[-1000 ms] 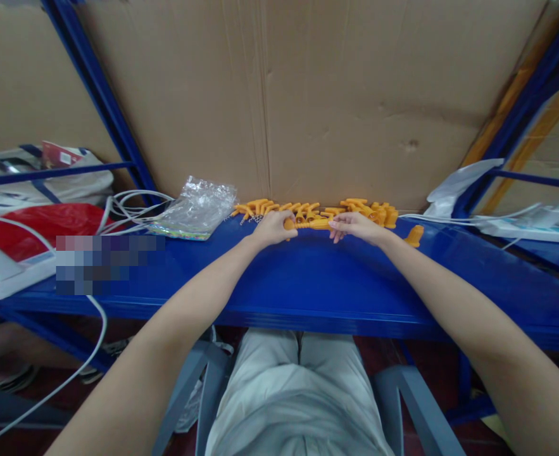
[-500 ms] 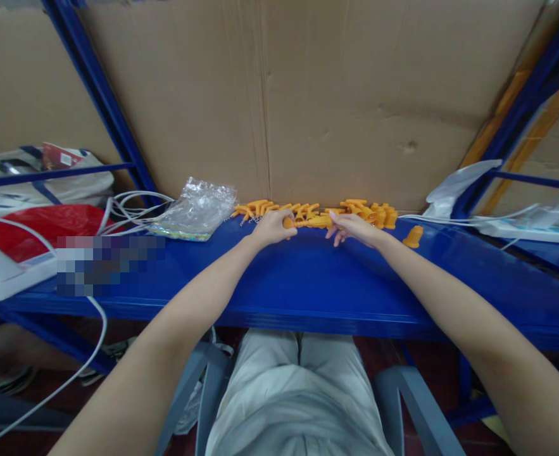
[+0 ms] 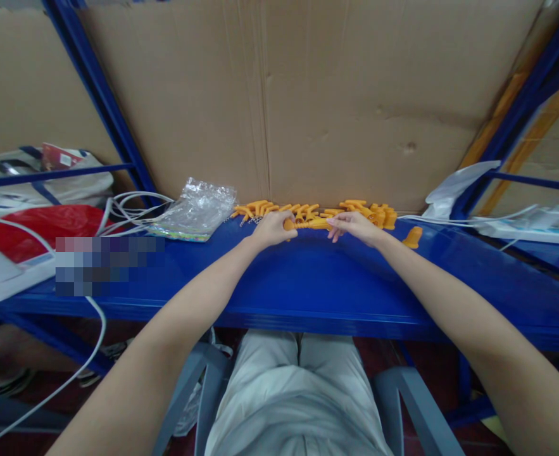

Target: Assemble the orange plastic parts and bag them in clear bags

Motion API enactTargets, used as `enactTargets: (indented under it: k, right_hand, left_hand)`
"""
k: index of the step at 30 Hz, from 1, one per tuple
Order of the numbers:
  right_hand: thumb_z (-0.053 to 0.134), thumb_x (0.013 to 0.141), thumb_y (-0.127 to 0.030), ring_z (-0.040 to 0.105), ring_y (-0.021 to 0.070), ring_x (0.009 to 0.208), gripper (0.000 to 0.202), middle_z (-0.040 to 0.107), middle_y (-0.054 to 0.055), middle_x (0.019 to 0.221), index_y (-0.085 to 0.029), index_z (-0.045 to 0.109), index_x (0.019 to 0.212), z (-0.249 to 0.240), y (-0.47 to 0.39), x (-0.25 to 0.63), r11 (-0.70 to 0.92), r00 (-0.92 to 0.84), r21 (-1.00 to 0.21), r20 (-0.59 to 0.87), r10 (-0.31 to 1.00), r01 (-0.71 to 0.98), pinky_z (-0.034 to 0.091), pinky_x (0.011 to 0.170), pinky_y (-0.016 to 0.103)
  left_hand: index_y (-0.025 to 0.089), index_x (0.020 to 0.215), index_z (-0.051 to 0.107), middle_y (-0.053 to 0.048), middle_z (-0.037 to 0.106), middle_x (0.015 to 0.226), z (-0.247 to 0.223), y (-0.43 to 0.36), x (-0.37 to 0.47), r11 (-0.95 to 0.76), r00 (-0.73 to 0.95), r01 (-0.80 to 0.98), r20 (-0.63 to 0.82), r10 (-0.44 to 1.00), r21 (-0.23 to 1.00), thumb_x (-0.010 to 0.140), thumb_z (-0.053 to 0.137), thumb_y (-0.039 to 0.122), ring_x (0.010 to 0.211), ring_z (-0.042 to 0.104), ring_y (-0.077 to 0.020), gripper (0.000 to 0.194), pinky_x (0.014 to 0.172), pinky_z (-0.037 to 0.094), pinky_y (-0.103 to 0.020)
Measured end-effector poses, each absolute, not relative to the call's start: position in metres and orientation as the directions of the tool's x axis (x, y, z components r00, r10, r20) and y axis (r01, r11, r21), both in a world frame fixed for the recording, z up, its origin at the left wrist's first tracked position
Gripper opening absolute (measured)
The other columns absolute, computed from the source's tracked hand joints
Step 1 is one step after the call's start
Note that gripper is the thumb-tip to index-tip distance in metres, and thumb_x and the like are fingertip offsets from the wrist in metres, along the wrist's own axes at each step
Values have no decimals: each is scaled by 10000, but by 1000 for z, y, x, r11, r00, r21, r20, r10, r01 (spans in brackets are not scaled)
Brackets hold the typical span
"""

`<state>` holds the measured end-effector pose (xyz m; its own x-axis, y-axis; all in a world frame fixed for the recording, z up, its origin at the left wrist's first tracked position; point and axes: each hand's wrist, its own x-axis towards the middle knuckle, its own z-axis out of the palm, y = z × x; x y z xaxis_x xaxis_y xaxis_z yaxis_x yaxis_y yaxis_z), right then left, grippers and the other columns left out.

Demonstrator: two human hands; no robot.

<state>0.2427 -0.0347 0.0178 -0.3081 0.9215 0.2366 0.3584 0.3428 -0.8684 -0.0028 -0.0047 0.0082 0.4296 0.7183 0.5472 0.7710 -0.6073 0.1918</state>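
My left hand (image 3: 273, 229) is closed round the left end of a long orange plastic piece (image 3: 311, 223), held level just above the blue table. At its other end, my right hand (image 3: 351, 227) has thumb and fingers pinched on the piece. Behind my hands lie several orange branched pieces (image 3: 260, 208), some with small metal chains. Several orange cup-like pieces (image 3: 384, 216) stand to the right of them. One separate orange piece (image 3: 413, 237) is on the table beyond my right wrist.
The blue table (image 3: 307, 285) meets a cardboard wall (image 3: 307, 101). Clear plastic bags (image 3: 198, 209), white cables, a red bag (image 3: 61, 225) and a white power strip (image 3: 18, 278) are on the left. Blue frame posts rise at both sides.
My right hand's fingers have drawn closer together at the right end of the orange piece. My left hand has hardly moved.
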Motion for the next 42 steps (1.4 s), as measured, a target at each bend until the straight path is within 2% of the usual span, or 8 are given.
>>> enactTargets:
  k: [8,16,22,30,33,36,39,42]
  right_hand:
    - [719,743,-605,624,156,506,458,679,78,584,-176,597,635,18,-36,236,284,-237,-903,214,948,322,538,585,305]
    - [685,822,-455,613,151,498,359,644,66,536,-176,571,628,17,-34,230,157,-169,-962,121,978,223,560,550,286]
    - [646,859,-373,588,135,481,281,625,39,523,-183,572,665,19,-34,227,105,-119,-982,86,989,159,557,547,271]
    - [599,887,-454,578,120,442,346,625,27,511,-209,518,656,17,-30,229,26,-99,-981,7,995,192,459,455,235]
    - [556,892,-548,596,135,445,404,658,57,548,-204,528,683,19,-30,231,30,-131,-965,-5,991,262,426,432,248]
    - [547,888,-585,619,132,471,417,720,86,686,-191,569,754,21,-33,233,87,-166,-948,37,985,307,395,421,246]
    - [686,829,-472,663,128,557,299,749,78,880,-191,620,905,23,-36,237,195,-191,-922,136,972,335,413,468,232]
    - [781,751,-372,670,129,600,319,741,56,889,-193,633,969,22,-36,240,249,-178,-890,193,965,383,442,538,233]
  left_hand:
    - [161,932,713,-23,676,781,8,-6,-2,-611,423,767,563,710,195,681,626,246,721,606,-181,278,674,426,-270]
    - [153,970,711,-35,686,820,8,-6,-2,-601,415,777,564,714,189,692,633,237,748,617,-185,300,698,435,-272]
    - [164,981,701,-55,717,906,8,-6,-1,-608,416,782,611,674,138,697,632,230,828,650,-219,300,756,470,-297]
    - [171,1008,690,-84,722,1003,10,-9,0,-619,434,780,639,635,86,704,642,235,950,654,-247,314,833,485,-327]
    - [169,995,690,-80,726,980,11,-10,0,-616,437,784,637,635,76,703,641,236,936,659,-244,304,815,486,-318]
    - [160,984,695,-82,727,944,12,-10,0,-591,418,800,615,669,100,700,639,232,898,666,-248,298,784,490,-318]
    - [159,956,700,-82,726,917,12,-10,0,-578,407,807,592,696,125,700,638,236,878,668,-254,274,766,492,-323]
    - [174,935,703,-68,727,901,12,-9,-1,-584,413,802,588,696,128,700,636,244,864,668,-246,254,751,490,-313]
